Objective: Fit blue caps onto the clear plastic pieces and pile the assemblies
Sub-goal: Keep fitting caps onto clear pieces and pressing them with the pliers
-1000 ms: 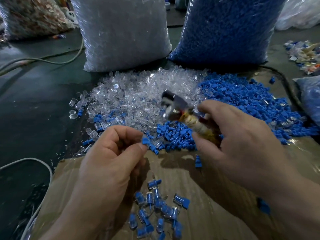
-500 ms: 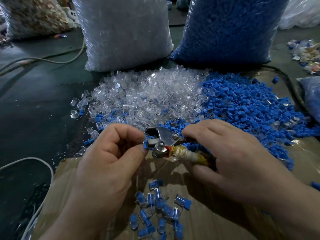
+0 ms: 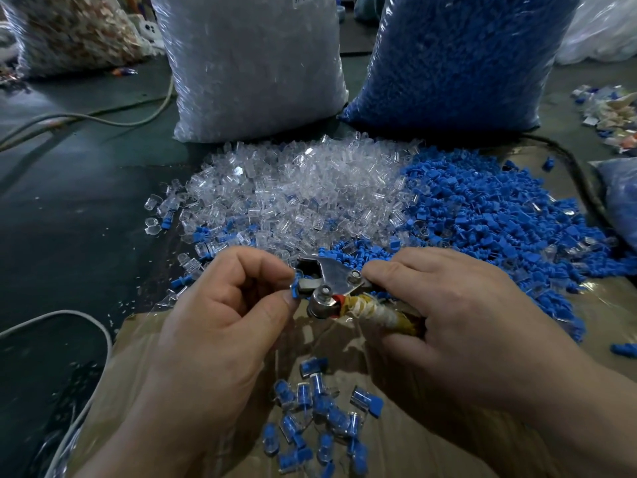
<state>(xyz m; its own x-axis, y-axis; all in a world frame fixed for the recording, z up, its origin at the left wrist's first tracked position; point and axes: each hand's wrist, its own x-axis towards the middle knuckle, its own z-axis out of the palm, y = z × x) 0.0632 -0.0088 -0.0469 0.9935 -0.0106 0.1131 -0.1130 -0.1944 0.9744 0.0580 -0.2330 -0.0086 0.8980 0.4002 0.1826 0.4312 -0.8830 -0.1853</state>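
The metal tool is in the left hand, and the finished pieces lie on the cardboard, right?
Not quite. The head view shows the tool gripped in the right hand; the left hand pinches a blue cap. The finished pieces do lie on the cardboard.

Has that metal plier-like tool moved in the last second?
Yes. The metal plier-like tool in the right hand moved from over the heap of clear plastic pieces toward the person, to the small blue piece the left hand pinches.

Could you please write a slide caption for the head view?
Left hand pinches a blue cap at the nose of a metal tool held by the right hand, near piled assemblies.
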